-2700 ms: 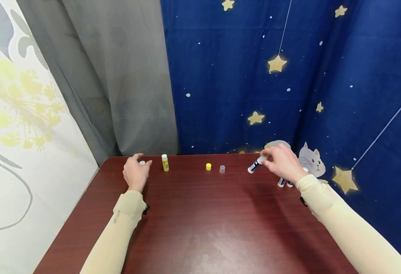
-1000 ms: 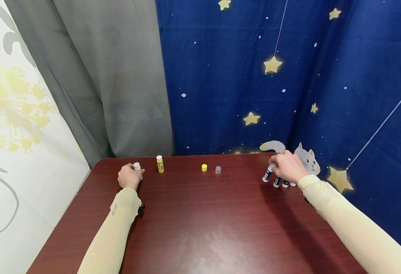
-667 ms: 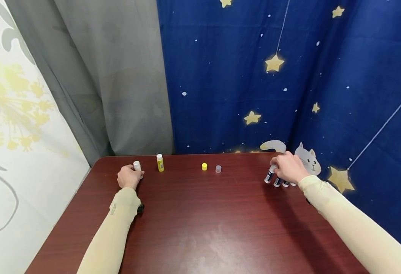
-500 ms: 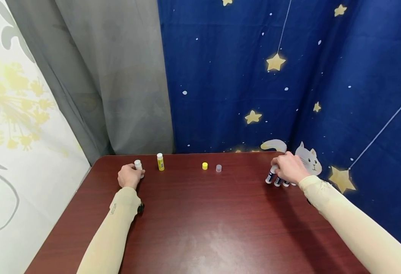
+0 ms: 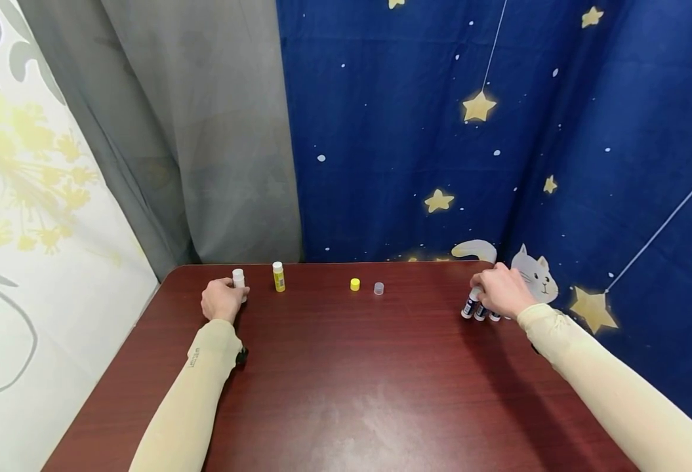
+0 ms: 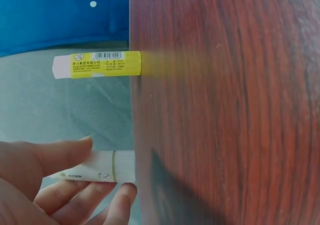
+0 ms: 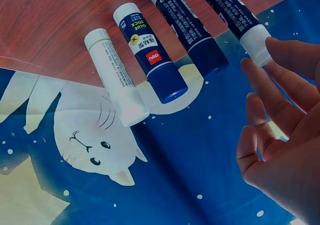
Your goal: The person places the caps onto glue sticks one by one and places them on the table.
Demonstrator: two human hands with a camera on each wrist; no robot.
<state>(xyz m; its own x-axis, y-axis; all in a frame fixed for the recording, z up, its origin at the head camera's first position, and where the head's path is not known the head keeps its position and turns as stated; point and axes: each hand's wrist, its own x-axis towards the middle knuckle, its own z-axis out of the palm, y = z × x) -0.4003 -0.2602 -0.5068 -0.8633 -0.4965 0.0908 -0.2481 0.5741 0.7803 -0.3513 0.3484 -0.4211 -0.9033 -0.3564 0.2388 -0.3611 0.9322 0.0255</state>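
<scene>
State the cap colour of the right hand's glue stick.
White cap, seen best in the right wrist view.

Blue glue stick (image 7: 150, 52): "GLUE STICK", "强粘型", and "deli" on red square | yellow glue stick (image 6: 106, 65): "得力集团有限公司", above barcode, its digits too small | left white glue stick (image 6: 102, 166): "21g" | right white glue stick (image 7: 116, 77): small lines, not readable | left sleeve (image 5: 189, 387): dark letters, blurred

The counter (image 5: 346, 393) has the look of dark red wood, smooth and a little glossy. At the left of the counter, the white stick (image 6: 102, 166) appears to be of smooth plastic; at its right, the dark blue stick (image 7: 232, 15) too. Behind the counter, the grey curtain (image 5: 227, 144) and the blue curtain (image 5: 393, 144) are of matt cloth.
</scene>
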